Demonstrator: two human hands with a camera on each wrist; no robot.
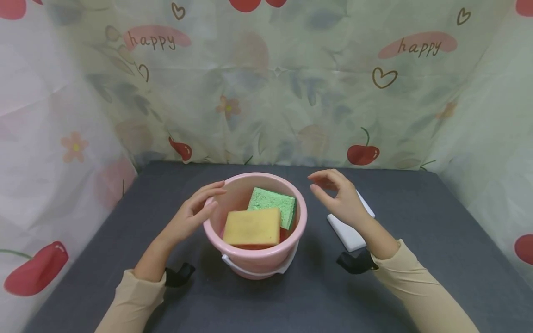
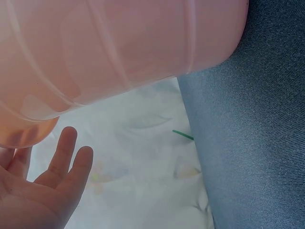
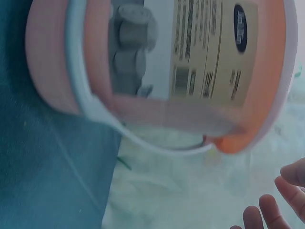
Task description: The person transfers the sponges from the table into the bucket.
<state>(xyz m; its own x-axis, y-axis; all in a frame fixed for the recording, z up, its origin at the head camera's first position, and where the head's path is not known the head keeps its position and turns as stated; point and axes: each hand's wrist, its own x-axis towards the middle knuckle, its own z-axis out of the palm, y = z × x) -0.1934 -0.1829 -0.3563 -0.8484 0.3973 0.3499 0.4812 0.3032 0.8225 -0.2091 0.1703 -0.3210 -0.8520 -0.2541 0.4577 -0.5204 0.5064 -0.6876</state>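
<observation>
A pink bucket (image 1: 254,266) with a white handle stands upright in the middle of the table. Inside it, a yellow sponge block (image 1: 251,227) leans in front of a green sponge-like block (image 1: 272,203). My left hand (image 1: 193,212) is at the bucket's left rim, its fingers fairly straight and their tips over the edge. In the left wrist view, some of those fingers pass behind the rim. To the right of the bucket, my right hand (image 1: 343,199) hovers apart from it with loosely bent fingers and nothing in them.
White flat pieces (image 1: 349,234) lie on the dark table (image 1: 266,310) under my right hand, partly hidden by it. A printed label (image 3: 214,52) shows on the bucket's side. Patterned cloth (image 1: 279,115) closes off the back and both sides.
</observation>
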